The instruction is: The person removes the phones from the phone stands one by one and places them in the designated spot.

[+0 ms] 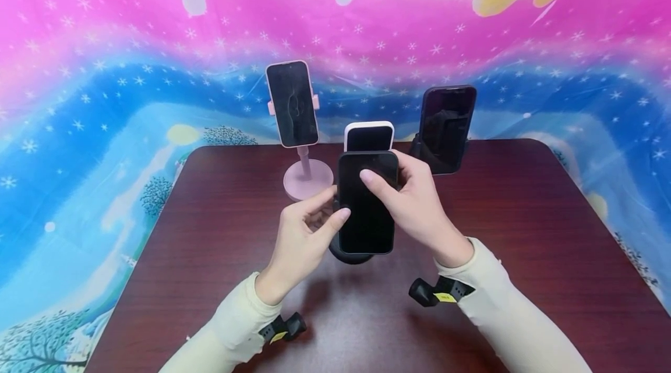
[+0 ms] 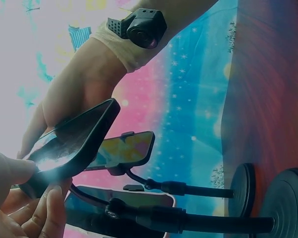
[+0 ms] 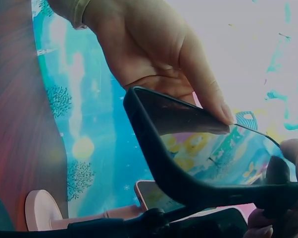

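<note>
A black phone stands upright in the middle of the head view, screen towards me, over the round black base of a stand. My left hand pinches its left edge, thumb at the front and fingers partly hidden beside and behind it. On the upper right, my right hand grips the phone with its thumb across the screen and its other fingers behind. In the left wrist view the stand's black pole runs up towards the back of the phone. A dark clamp piece sits at the phone's edge in the right wrist view.
Behind the black phone shows a white-framed phone. A pink stand at the left carries another phone. At the right stands a dark phone on a black holder. A patterned cloth hangs around the brown table.
</note>
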Available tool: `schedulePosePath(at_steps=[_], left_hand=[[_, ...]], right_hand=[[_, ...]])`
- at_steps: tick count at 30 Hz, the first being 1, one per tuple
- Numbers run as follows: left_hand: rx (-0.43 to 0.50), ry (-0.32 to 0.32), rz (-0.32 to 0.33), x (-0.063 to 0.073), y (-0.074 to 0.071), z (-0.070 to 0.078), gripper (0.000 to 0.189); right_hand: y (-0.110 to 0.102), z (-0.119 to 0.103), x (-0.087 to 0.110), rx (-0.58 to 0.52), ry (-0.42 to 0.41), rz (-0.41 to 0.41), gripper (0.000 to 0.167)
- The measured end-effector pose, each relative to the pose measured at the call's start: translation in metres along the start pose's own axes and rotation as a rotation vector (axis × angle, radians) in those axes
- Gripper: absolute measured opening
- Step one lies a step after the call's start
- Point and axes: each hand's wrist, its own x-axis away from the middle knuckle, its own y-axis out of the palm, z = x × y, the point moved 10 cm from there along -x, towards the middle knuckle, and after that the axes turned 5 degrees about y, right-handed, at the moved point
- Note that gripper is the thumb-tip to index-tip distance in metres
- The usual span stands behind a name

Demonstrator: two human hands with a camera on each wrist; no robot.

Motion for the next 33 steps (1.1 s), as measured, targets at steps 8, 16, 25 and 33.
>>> schedulePosePath(at_steps=[8, 16, 25, 33], left_hand=[[0.018, 0.023, -0.003, 0.0001, -0.0002, 0.0023, 0.041], [-0.034, 0.038, -0.007, 0.0014, 0.0023, 0.0016, 0.039], [-0.028, 0.042, -0.007, 0.0014, 0.0052, 0.0035, 0.038], [0.047, 0.043, 0.001, 0.0033, 0.0035, 0.0010, 0.037]], right_hand=[[0.0042, -0.0016, -0.0012, -0.016, -0.009, -0.022, 0.023], [0.0065, 0.0001, -0.0018, -0.032, -0.005, -0.042, 0.022], [0.0056, -0.0004, -0.0023, -0.026, -0.024, -0.043, 0.021], [0.0065, -0.0021, 0.0027, -0.025, -0.041, -0.027, 0.020]])
